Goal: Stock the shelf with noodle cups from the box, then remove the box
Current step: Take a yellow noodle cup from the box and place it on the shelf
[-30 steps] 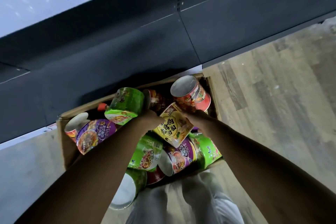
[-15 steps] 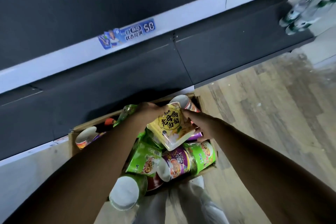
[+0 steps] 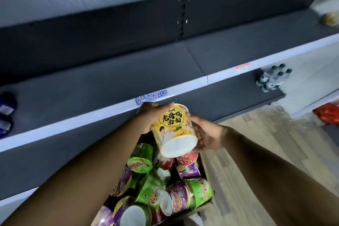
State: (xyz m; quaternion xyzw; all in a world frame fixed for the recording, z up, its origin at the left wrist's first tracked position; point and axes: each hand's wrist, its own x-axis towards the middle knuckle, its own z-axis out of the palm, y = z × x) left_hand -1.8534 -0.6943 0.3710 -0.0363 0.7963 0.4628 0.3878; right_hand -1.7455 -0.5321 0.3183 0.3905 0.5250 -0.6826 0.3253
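A yellow noodle cup (image 3: 173, 128) is held in the air between both hands, white base toward me, just in front of the dark grey shelf (image 3: 102, 82). My left hand (image 3: 150, 113) grips its left side and upper rim. My right hand (image 3: 207, 134) grips its right side and base. Below them the cardboard box (image 3: 208, 174) stands on the floor, packed with several green, purple and red noodle cups (image 3: 181, 198) lying at all angles. My left forearm hides the box's left part.
Green-capped water bottles (image 3: 271, 78) stand at the right end of the lower shelf. Blue packs (image 3: 6, 110) lie at the shelf's left edge. A blue price tag (image 3: 152, 95) sits on the shelf rail. Red packets (image 3: 327, 114) lie far right, beside wooden floor (image 3: 266, 152).
Both hands have lifted the yellow cup out of the box and up toward the shelf edge. My view has tilted upward, showing more shelves.
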